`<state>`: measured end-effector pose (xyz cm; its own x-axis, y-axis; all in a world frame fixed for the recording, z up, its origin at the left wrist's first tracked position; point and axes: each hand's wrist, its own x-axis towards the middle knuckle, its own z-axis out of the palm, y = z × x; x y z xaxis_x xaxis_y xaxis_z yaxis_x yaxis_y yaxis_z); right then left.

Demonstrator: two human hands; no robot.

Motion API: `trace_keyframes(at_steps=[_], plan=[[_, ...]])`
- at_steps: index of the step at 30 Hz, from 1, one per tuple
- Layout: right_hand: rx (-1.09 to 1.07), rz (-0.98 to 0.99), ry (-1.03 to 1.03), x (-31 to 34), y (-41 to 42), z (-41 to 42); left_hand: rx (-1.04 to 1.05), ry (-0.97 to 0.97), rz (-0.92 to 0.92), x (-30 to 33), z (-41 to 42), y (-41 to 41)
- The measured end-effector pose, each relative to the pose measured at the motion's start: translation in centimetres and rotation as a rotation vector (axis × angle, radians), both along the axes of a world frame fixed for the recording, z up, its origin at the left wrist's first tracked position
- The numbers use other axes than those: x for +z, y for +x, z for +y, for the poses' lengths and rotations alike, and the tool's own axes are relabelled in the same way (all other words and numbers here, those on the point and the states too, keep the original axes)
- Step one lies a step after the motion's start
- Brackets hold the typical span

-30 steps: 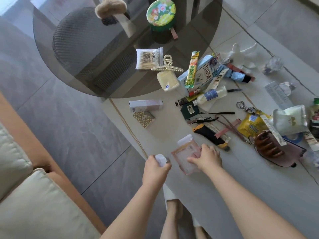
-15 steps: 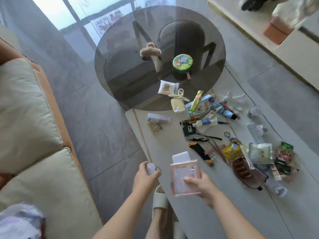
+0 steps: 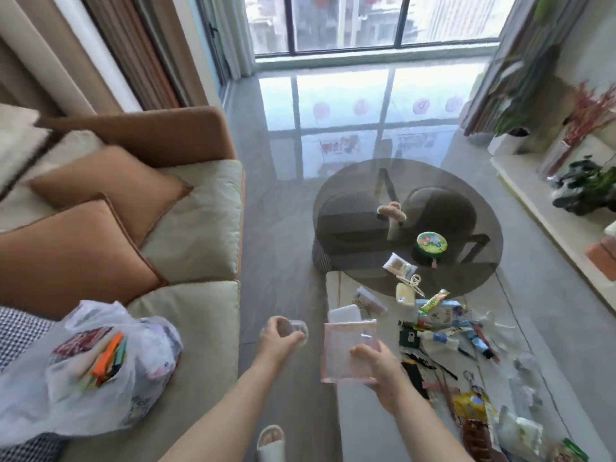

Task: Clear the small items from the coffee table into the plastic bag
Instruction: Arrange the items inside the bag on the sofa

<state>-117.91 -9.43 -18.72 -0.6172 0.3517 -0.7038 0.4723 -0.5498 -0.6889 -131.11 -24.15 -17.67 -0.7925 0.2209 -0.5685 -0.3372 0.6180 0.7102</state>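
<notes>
Your right hand (image 3: 383, 368) pinches a clear pink-edged pouch (image 3: 348, 353) by its lower right corner, holding it lifted above the near end of the surface (image 3: 363, 425). Your left hand (image 3: 278, 336) is curled round a small clear, blurred item (image 3: 296, 328), out over the floor between the surface and the sofa (image 3: 196, 235). The plastic bag (image 3: 100, 365) lies on the sofa seat to your left, already holding colourful things. Many small items (image 3: 443, 331) lie scattered across the surface to your right, beside the round glass top (image 3: 406, 225).
</notes>
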Motion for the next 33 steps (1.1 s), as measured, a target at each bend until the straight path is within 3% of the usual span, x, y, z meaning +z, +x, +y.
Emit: trace_keyframes(at_steps=[15,25,33], plan=[[0.500,0.210,0.015,8.3,-16.9,-21.9,0.650,0.223,0.095,7.7,-25.8,-6.7],[0.701,0.039,0.074,5.9,-24.0,-36.2,0.694,0.118,0.039,5.2,-41.2,-10.4],[0.824,-0.133,0.230,2.2,-28.6,-42.7,0.655,0.101,-0.037,2.2,-45.8,-13.6]])
